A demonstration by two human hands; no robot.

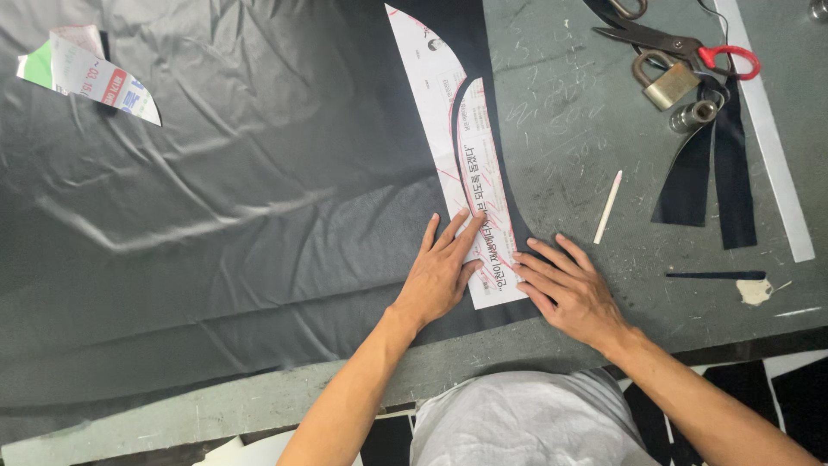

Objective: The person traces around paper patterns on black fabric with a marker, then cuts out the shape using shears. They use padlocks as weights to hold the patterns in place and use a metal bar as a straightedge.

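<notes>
**Paper pattern pinned flat on black fabric by two open hands**

The left hand (438,274) is laid flat, fingers spread and pointing up the table, with its fingertips pressed onto the lower part of a curved paper pattern piece (483,185). Nothing is gripped by it; the palm rests partly on the paper and partly on the dark cloth beside it. The right hand (567,289) is likewise open and flat, its fingers angled toward the left, touching the lower right edge of the same piece where the paper meets the table.

A second, wider pattern piece (427,82) is seen just beside the first, on its left, with a thin dark gap curving between them. Both lie on the right margin of a large sheet of black fabric (224,216), which is creased in several long folds.

Further out on the grey table (561,112), a stick of white chalk (607,207) lies near the right hand but is not touched. Scissors with a red handle (681,43), a brass padlock (666,79) and two black strips (711,177) sit well apart, toward the far right corner.

Slippage is judged the main risk: the fabric looks slick and wrinkled, so the paper could be shifted if pressure were lifted from either hand. A crease trapped beneath the pattern could distort any outline taken from it.
</notes>
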